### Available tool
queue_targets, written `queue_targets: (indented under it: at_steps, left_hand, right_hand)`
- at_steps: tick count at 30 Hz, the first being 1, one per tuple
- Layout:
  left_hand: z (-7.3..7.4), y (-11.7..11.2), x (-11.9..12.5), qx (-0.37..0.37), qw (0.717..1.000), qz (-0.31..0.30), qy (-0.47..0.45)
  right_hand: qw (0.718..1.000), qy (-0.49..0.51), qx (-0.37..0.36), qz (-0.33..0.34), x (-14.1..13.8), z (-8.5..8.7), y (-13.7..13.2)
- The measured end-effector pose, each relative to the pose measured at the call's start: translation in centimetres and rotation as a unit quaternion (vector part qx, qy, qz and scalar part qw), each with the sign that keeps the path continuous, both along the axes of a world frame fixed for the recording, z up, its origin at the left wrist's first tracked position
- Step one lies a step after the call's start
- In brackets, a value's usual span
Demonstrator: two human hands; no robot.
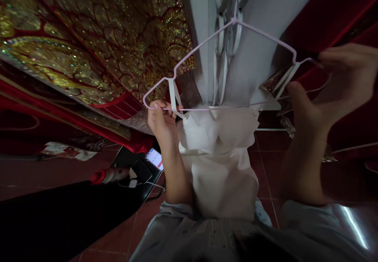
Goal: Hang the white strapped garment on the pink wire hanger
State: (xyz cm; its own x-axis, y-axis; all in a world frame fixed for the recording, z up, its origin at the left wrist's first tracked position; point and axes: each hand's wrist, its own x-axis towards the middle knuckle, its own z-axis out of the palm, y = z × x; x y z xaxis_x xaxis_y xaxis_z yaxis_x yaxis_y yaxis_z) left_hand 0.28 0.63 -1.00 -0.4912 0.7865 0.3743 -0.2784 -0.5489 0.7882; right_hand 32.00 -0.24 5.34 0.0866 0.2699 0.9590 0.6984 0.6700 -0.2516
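Note:
A pale pink clothes hanger (203, 45) is in front of me, with white straps (173, 93) looped over both shoulder notches. From the straps hangs a white garment (220, 136) with a ruffled top, reaching down in front of my body. My left hand (165, 122) is closed around the hanger's lower left corner, beside the left strap. At the other end, my right hand (333, 93) is slightly blurred, thumb and fingers spread around the hanger's right tip. The thumb is close to the right strap; whether it touches is unclear.
Gold sequined red garments (124, 41) hang at the left, and red cloth (333, 14) at the right. Metal loops (220, 53) run down the pale panel behind the hanger. A lit phone (155, 159) and a red-capped bottle (109, 175) lie on a black surface at lower left.

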Motion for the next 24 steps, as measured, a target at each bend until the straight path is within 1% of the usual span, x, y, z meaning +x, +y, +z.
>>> queue_targets:
  at_steps: [1, 2, 3, 4, 5, 6, 7, 8, 9, 11, 13, 14, 15, 17, 19, 20, 21, 22, 23, 24]
  left_hand:
    - [-0.1, -0.1, 0.1, -0.005, 1.0, -0.001, 0.006]
    - [-0.1, -0.1, 0.2, -0.007, 1.0, -0.001, 0.009]
    - [-0.1, -0.2, 0.2, -0.005, 1.0, 0.0, 0.007]
    - [-0.1, -0.2, 0.3, -0.003, 1.0, 0.002, 0.002]
    - [0.0, -0.3, 0.4, 0.0, 1.0, 0.006, -0.006]
    - [0.0, -0.4, 0.5, 0.0, 1.0, 0.008, -0.014]
    - [0.1, -0.5, 0.5, 0.0, 1.0, 0.009, -0.022]
    - [0.0, -0.7, 0.6, -0.001, 1.0, 0.009, -0.027]
    - [0.0, -1.0, 0.7, -0.001, 1.0, 0.011, -0.027]
    - [-0.3, -1.8, 0.8, -0.012, 1.0, 0.023, 0.0]
    - [-0.4, -2.9, 0.8, -0.042, 0.997, 0.026, 0.059]
    - [-0.2, -3.5, 0.7, -0.061, 0.994, 0.015, 0.093]
    - [0.2, -4.1, 0.6, -0.08, 0.989, -0.009, 0.124]
    - [1.5, -5.1, 0.0, -0.103, 0.978, -0.098, 0.156]
    - [3.3, -5.4, -0.8, -0.09, 0.966, -0.2, 0.134]
    - [4.3, -5.3, -1.2, -0.068, 0.963, -0.236, 0.107]
    - [5.1, -5.0, -1.6, -0.037, 0.967, -0.239, 0.076]
    - [5.8, -4.6, -2.1, -0.012, 0.974, -0.222, 0.05]
    - [6.1, -4.0, -2.4, 0.011, 0.982, -0.184, 0.027]
    - [6.2, -3.5, -2.8, 0.026, 0.99, -0.139, 0.011]
  right_hand:
    - [0.999, 0.004, 0.033, -0.018, -0.8, -0.5, -0.7]
    - [0.999, 0.011, 0.043, -0.028, -1.8, -1.0, -1.5]
    - [0.999, 0.015, 0.02, -0.028, -3.0, -1.7, -2.4]
    - [0.999, 0.016, -0.034, -0.008, -4.3, -2.5, -3.3]
    - [0.992, 0.0, -0.122, 0.043, -5.7, -3.4, -4.0]
    - [0.971, -0.023, -0.214, 0.101, -7.0, -4.4, -4.7]
    - [0.949, -0.034, -0.282, 0.139, -8.1, -5.3, -5.2]
    - [0.937, -0.023, -0.314, 0.149, -9.0, -6.2, -5.4]
    - [0.935, -0.008, -0.321, 0.15, -9.7, -7.0, -5.5]
    - [0.944, 0.032, -0.298, 0.136, -10.4, -8.2, -5.2]
    - [0.95, 0.057, -0.277, 0.134, -10.6, -8.7, -4.5]
    - [0.95, 0.066, -0.273, 0.137, -10.7, -8.7, -4.1]
    - [0.949, 0.072, -0.272, 0.14, -10.9, -8.8, -3.8]
    - [0.947, 0.08, -0.274, 0.149, -11.4, -8.8, -3.3]
    - [0.945, 0.079, -0.276, 0.157, -11.7, -8.9, -3.2]
    - [0.945, 0.077, -0.278, 0.157, -11.8, -8.9, -3.1]
    - [0.945, 0.073, -0.279, 0.155, -11.8, -9.0, -3.2]
    - [0.945, 0.07, -0.28, 0.154, -11.7, -9.0, -3.2]
    - [0.945, 0.068, -0.282, 0.152, -11.5, -9.0, -3.3]
    - [0.944, 0.066, -0.285, 0.15, -11.2, -9.0, -3.3]
